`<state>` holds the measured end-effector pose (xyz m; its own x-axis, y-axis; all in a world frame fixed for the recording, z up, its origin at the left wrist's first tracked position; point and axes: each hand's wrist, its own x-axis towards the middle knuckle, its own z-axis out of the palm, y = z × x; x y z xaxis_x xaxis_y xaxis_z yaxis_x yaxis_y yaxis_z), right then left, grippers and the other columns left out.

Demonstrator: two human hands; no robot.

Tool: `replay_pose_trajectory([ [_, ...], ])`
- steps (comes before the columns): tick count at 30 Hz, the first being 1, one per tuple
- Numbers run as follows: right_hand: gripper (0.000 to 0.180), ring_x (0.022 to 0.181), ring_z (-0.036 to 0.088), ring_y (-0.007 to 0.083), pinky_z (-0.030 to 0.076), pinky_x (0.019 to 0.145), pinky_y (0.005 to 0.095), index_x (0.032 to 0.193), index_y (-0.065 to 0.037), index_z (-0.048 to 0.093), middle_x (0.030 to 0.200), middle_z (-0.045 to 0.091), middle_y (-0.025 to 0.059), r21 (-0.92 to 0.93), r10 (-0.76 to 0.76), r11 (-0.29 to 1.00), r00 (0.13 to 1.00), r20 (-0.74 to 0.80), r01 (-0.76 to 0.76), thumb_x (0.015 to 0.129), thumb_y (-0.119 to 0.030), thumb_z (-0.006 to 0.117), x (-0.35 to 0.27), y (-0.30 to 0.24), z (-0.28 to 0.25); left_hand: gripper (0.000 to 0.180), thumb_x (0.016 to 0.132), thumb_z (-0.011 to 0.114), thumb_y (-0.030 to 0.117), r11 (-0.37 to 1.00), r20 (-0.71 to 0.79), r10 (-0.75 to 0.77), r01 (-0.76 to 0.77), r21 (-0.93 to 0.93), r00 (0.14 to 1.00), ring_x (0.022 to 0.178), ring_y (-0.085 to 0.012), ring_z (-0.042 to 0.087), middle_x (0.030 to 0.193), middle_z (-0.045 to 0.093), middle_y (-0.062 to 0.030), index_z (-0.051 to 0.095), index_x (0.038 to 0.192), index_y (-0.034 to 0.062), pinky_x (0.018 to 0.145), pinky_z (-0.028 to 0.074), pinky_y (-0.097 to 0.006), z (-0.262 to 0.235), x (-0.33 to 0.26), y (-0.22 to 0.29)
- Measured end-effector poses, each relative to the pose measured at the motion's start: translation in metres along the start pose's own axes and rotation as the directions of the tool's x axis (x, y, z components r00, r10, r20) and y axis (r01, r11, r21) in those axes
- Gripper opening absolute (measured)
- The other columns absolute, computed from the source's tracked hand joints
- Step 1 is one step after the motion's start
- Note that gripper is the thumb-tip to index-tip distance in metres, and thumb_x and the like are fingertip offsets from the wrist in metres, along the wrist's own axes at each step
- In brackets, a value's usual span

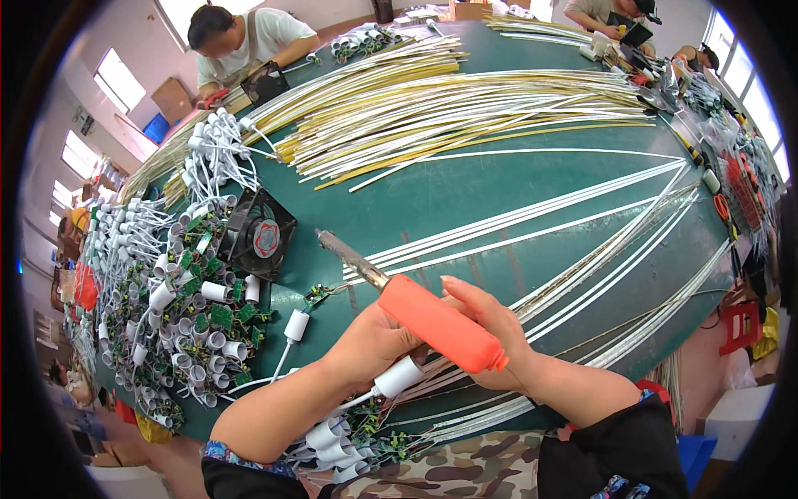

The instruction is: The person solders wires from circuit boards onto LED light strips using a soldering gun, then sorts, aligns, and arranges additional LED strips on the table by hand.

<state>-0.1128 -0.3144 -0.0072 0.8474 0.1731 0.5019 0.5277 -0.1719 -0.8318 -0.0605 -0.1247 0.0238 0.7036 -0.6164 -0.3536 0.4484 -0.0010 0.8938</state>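
Observation:
A soldering iron [440,323] with an orange handle and a darkened metal barrel slants across the middle, its tip pointing to the upper left. My right hand [499,337] is closed around the rear of the handle. Beneath the front of the handle, my left hand [366,345] has its fingers curled in a pinch; the handle hides what they hold. A white cylindrical housing [399,377] with a cable sits against the left hand's lower side. Just left of that hand lie another white housing [296,325] and a small green circuit board [317,293].
A black fan [259,234] stands left of the iron's tip, beside a heap of white housings with circuit boards [195,324]. White and yellow strips [465,116] cover the far table. More strips [615,249] lie right. Two people [249,41] [611,21] work across the table.

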Motion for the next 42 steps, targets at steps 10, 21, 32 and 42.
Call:
replay_pose_trajectory([
  [10,0.064,0.092,0.066,0.0206,0.053,0.085,0.0332,0.135,-0.004,0.046,0.105,0.066,0.0104,-0.046,0.049,0.998,0.997,-0.056,-0.051,0.079,0.001,0.076,0.0,-0.011,-0.007,0.033,0.09,0.072,0.014,0.976,0.252,0.001,0.054,-0.211,0.968,0.066,-0.0081,0.057,0.077,0.059,-0.0011,0.053,0.114,0.0037,0.059,0.046,-0.023,-0.014,-0.008,-0.006],
  [21,0.028,0.078,0.059,0.0087,0.049,0.07,0.0261,0.107,-0.001,0.058,0.086,0.062,0.0018,0.395,0.487,0.809,0.873,-0.034,-0.436,0.085,-0.006,0.074,0.008,-0.028,-0.011,0.043,0.08,0.08,0.019,0.455,0.267,0.367,-0.422,0.784,0.891,0.087,-0.0225,0.062,0.105,0.059,-0.0118,0.054,0.11,0.0028,0.077,0.05,-0.035,0.014,-0.013,0.026],
  [32,0.014,0.071,0.054,0.0092,0.045,0.067,0.0295,0.086,-0.004,0.058,0.075,0.058,0.0,0.37,0.55,0.817,0.791,-0.268,-0.443,0.083,-0.007,0.072,0.014,-0.012,-0.025,0.018,0.078,0.07,-0.003,0.01,0.294,0.685,-0.412,0.911,0.667,0.075,-0.0292,0.065,0.094,0.064,-0.0125,0.065,0.095,0.0029,0.063,0.053,-0.036,-0.006,-0.019,0.031],
  [42,0.012,0.07,0.06,0.0127,0.049,0.065,0.0277,0.088,-0.003,0.059,0.077,0.06,0.0034,0.406,0.544,0.801,0.817,-0.189,-0.44,0.08,0.0,0.068,0.014,-0.016,-0.019,0.018,0.072,0.063,0.003,-0.545,0.452,0.598,-0.078,0.835,0.662,0.08,-0.0257,0.065,0.089,0.062,-0.0088,0.064,0.09,0.0048,0.067,0.053,-0.036,-0.043,-0.069,0.127],
])
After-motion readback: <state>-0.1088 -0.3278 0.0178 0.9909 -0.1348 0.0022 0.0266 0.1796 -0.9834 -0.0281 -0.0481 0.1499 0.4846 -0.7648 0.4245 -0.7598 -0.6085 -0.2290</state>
